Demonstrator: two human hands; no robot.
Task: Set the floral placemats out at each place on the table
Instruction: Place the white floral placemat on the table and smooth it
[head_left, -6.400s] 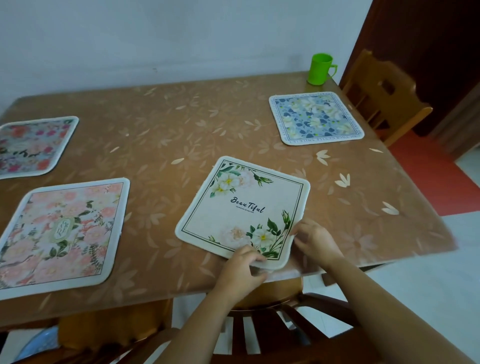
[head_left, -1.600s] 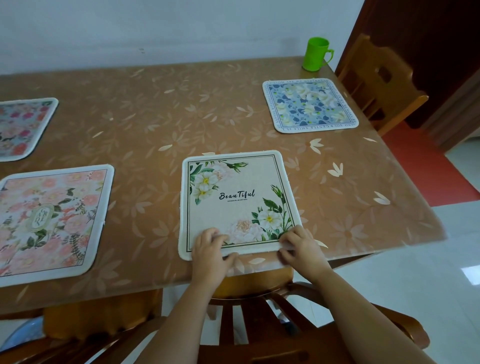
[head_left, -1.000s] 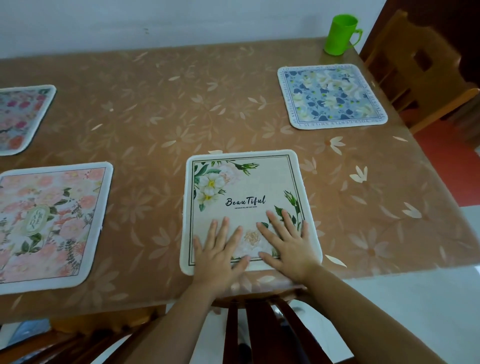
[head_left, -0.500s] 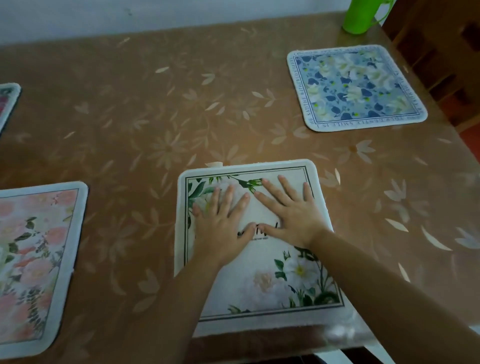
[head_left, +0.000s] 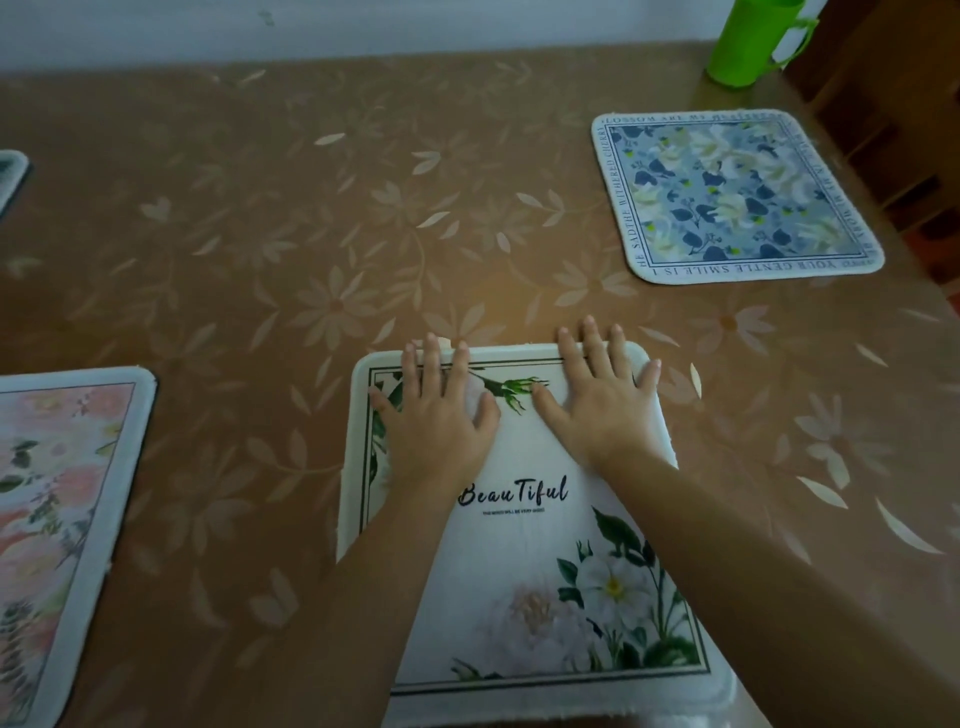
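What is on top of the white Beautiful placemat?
The left hand and right hand lie flat on the far half of the placemat; the print under them is hidden.

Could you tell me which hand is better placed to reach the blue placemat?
Likely the right hand: it lies flat on the white placemat, nearer the blue placemat than the left hand.

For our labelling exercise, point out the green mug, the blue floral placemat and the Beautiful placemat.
green mug (head_left: 748, 47), head view, side wall.
blue floral placemat (head_left: 727, 197), head view, printed centre.
Beautiful placemat (head_left: 514, 496), head view, central lettering.
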